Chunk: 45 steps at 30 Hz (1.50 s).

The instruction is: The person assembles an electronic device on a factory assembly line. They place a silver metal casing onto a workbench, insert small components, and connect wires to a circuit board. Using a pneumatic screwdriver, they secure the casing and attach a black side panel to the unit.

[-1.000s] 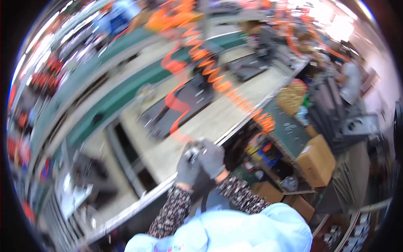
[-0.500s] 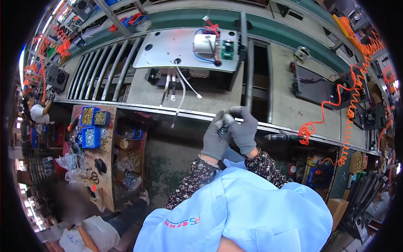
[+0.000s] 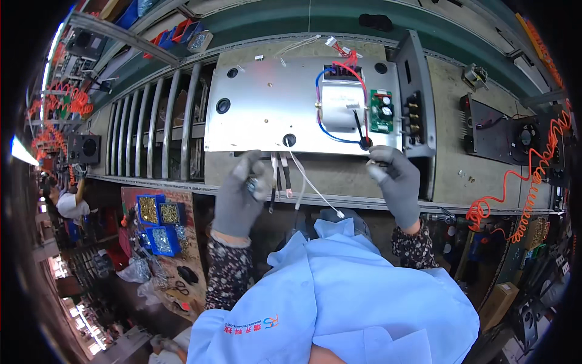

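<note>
My left hand (image 3: 238, 200), in a grey glove, is closed around several small shiny metal parts (image 3: 251, 184), too small to name surely. It is just left of hanging black and white cables (image 3: 282, 176) with metal end lugs. My right hand (image 3: 399, 187), also gloved, has thumb and fingertips pinched at the front edge of the silver metal panel (image 3: 267, 103); what they hold is hidden. On the panel sit a white cylindrical part (image 3: 343, 106) with red and blue wires, a green circuit board (image 3: 382, 111) and black grommets. A dark upright end plate (image 3: 414, 94) rises at its right.
Metal rollers (image 3: 151, 121) run left of the panel. Blue bins of screws (image 3: 162, 241) stand on a side table at lower left, near scissors (image 3: 181, 287). Another chassis with a fan (image 3: 524, 142) and a coiled orange hose (image 3: 527, 194) are at the right.
My hands, earlier together in front of the bench handling small metal parts, have separated. The left went left toward the cables, the right up to the panel's edge. The view has moved closer to the panel.
</note>
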{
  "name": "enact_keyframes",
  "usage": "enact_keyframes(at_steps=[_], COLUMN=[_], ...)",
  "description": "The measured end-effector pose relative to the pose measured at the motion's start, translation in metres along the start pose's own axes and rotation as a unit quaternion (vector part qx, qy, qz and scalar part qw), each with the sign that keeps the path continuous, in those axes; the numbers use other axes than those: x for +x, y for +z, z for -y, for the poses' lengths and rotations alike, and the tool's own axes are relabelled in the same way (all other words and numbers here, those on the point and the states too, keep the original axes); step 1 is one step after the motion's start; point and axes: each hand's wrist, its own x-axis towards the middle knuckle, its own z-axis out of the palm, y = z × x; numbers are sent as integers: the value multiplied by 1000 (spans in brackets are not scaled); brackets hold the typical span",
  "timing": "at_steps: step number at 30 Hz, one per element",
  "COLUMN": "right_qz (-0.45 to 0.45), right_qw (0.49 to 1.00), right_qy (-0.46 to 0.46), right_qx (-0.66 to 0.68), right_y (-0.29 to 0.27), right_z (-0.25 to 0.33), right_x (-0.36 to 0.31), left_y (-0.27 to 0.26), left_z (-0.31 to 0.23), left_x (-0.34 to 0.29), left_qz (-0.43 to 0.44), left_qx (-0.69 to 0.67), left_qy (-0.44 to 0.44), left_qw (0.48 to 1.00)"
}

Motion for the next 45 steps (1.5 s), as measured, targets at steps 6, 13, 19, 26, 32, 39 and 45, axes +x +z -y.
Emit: enact_keyframes(at_steps=[6,13,19,26,32,39,45], right_qz=[-14,-117,-204,-143,-91,-63,-46], right_qw=[996,979,947,957,941,898,872], right_qy=[17,11,13,86,-35,10,35], right_qx=[-88,-168,-248,-239,-323,-435,-486], right_y=[10,13,31,94,125,132,136], right_z=[-9,-15,5,29,8,10,12], right_x=[12,17,5,21,56,65,66], left_y=[-63,-123,-158,-107,-116,-104,-107], left_z=[-95,-161,-145,-103,-102,-115,-113], left_x=[73,177,237,179,189,191,177], left_qz=[6,-47,72,49,55,77,56], left_qx=[-2,60,117,117,359,398,366], left_qy=[111,121,-13,-43,84,90,70], left_qw=[994,990,990,991,928,910,926])
